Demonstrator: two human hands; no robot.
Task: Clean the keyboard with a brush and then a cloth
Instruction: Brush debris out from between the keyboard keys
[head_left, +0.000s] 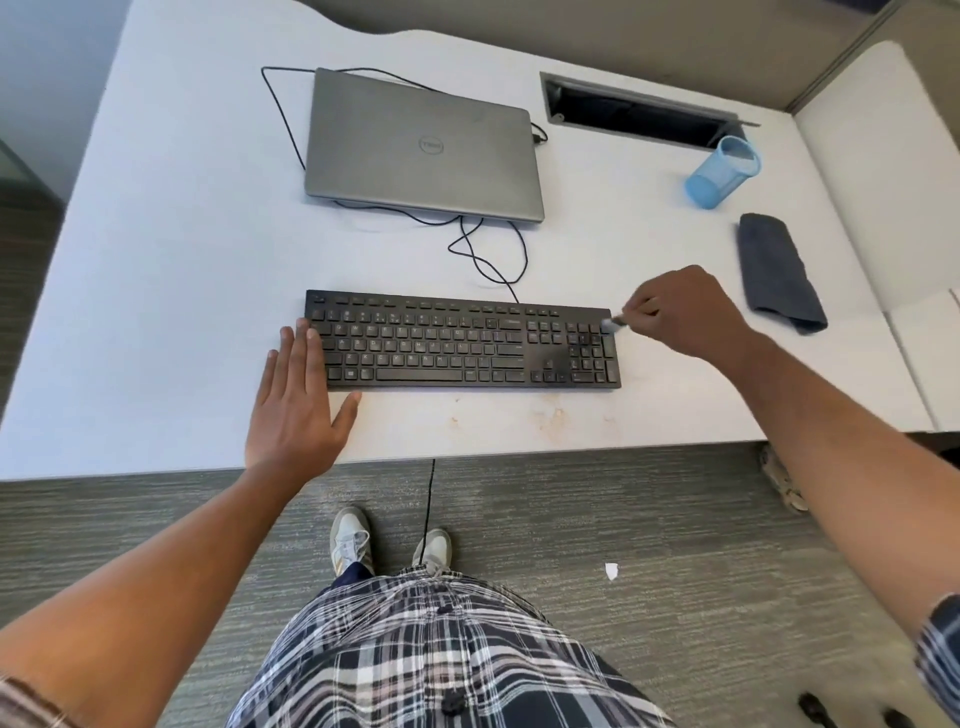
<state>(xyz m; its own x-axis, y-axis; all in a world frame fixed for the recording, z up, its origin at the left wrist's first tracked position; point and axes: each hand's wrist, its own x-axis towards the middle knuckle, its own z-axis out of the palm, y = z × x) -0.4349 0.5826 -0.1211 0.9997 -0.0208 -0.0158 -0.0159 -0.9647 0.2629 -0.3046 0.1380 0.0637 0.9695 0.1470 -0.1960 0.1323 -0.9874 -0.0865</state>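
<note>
white counter (156, 270): right hand (680, 312) pinching brush (613, 325) at keyboard (462, 340) numpad, left hand (296, 395) flat and empty; cloth (779, 270) unused.

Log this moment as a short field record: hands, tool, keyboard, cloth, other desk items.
left hand: flat and open, fingers against the keyboard's left end
right hand: closed on a small brush
brush: tip at the top right corner of the keypad
keyboard: black, wired, lying flat near the desk's front edge
cloth: dark grey, folded, untouched, right of the keyboard
laptop: grey, lid shut, behind the keyboard
pen cup: blue mesh, at the far right
desk: white
</note>
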